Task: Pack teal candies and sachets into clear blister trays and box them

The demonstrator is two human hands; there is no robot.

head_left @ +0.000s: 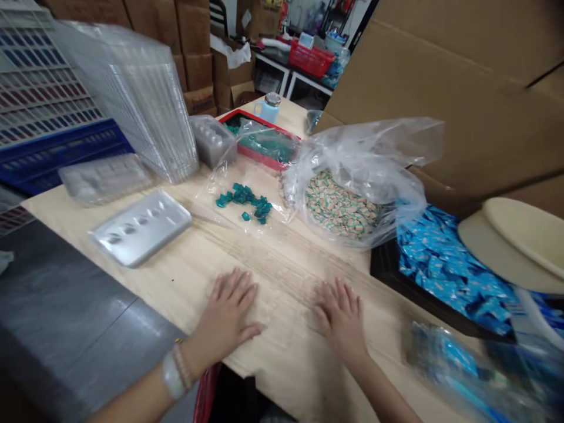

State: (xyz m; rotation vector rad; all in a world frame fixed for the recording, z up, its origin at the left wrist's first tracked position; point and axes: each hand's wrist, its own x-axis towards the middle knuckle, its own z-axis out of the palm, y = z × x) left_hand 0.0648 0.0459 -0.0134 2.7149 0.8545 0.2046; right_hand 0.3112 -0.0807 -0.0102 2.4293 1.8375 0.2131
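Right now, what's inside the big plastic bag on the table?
The plastic bag holds many small wrapped sweets, striped green and peach. Loose plastic covers part of the pile, and the sweets underneath and the bag's bottom can't be seen.

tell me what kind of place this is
Probably a small packing workroom for wrapped sweets: a clear plastic bag of wrapped pieces, a black tray heaped with blue-wrapped pieces, a stack of clear plastic blister trays, and cardboard cartons piled behind.

Bright, even light; faint shadow by the right hand (341,317); blurred plastic bag (462,370)
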